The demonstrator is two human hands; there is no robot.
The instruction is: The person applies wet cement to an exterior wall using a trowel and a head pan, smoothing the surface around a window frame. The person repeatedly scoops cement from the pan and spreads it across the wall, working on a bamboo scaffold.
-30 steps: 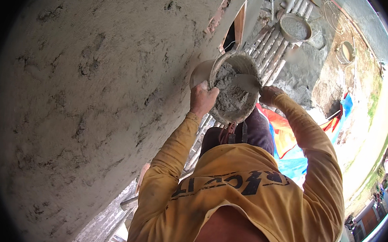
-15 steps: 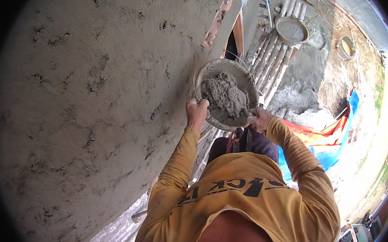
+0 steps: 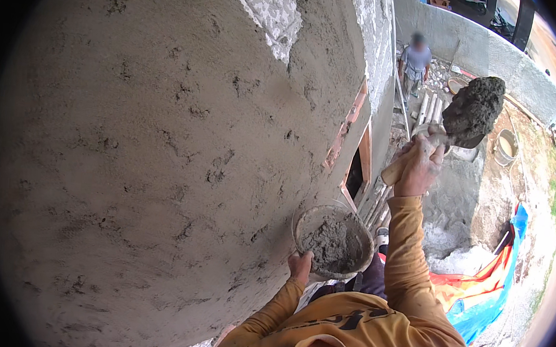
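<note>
My left hand (image 3: pixel 300 265) grips the near-left rim of a round bucket (image 3: pixel 369 249) with a thin wire handle. Grey wet mortar (image 3: pixel 334 243) lies inside it. Raised ahead and to the right, my right hand (image 3: pixel 420 167) is wrapped around the wooden handle of a trowel (image 3: pixel 391 174). A big lump of mortar (image 3: pixel 477 109) sits on the trowel and hides most of its blade. To my left rises a wall (image 3: pixel 143 164) coated in rough, pitted grey plaster, close beside the bucket.
Below me, a person (image 3: pixel 416 62) stands at the far end near a low concrete wall (image 3: pixel 462 35). Poles (image 3: pixel 432 110) lie under my raised hand. A framed opening (image 3: pixel 357 172) breaks the plastered wall. A round tub (image 3: pixel 505 147) and a blue-and-orange tarp (image 3: pixel 475 303) are at right.
My right hand has left the bucket's rim and risen forward with a loaded trowel. The bucket, still in my left hand, sits lower in view. The view has tilted up, bringing in the person below.
</note>
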